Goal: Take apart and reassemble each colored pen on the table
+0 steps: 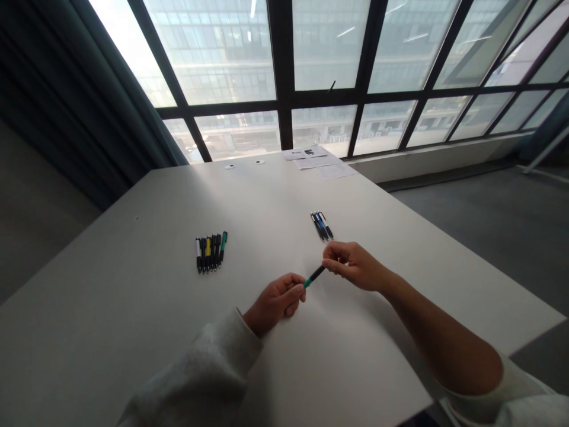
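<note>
A green and black pen (pixel 315 274) is held at a slant between my two hands, over the near middle of the white table. My left hand (pixel 281 295) pinches its green end, while the fingertips of my right hand (pixel 357 265) close on its black end. Just beyond my right hand lies a small group of pens (pixel 320 225), black, blue and white. Farther left, several pens lie side by side in a row; among them are a yellow pen (pixel 208 247), several dark ones and a green pen (pixel 223 248) at the right end.
The white table (pixel 146 296) stretches away to a large window with a dark frame (pixel 284 101). Printed sheets of paper (pixel 317 161) lie at its far end, near two small round pieces on the tabletop. A dark curtain (pixel 89 83) hangs on the left.
</note>
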Demonstrator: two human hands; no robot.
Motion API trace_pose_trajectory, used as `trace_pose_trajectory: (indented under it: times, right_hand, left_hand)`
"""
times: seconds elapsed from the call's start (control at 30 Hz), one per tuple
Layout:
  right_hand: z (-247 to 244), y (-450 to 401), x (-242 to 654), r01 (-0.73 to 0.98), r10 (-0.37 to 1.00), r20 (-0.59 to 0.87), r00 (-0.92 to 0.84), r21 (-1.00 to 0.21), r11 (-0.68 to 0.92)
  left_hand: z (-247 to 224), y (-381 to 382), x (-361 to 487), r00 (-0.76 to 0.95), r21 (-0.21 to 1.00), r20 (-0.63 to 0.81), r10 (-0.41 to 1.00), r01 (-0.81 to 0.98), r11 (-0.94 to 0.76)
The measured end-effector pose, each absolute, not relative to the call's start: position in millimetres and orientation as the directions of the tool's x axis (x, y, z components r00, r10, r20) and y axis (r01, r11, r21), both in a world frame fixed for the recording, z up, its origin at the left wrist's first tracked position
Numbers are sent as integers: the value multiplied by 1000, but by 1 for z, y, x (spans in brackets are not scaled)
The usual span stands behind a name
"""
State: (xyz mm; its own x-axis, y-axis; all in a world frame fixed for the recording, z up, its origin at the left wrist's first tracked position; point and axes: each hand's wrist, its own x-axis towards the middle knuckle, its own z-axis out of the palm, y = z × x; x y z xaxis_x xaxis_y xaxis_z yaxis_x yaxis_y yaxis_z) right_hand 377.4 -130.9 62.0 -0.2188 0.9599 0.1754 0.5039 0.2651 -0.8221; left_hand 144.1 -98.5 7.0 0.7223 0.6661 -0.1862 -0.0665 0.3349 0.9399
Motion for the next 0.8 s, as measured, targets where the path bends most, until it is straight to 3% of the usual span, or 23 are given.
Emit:
trace_pose_trajectory:
  times: [0.2, 0.43, 0.8]
  right_hand:
    - [60, -130, 375, 557, 980, 71, -184, -814, 163]
    - [64, -132, 376, 528, 956, 160, -246, -805, 270]
    - [60, -129, 371, 605, 969, 50, -241, -773, 190]
  left_hand:
    - [7, -99, 143, 717, 945, -187, 671, -57, 324]
    - [10, -100, 145, 688, 931, -207, 695, -80, 356]
    - [8, -97, 142, 624, 971, -174, 762, -18, 237]
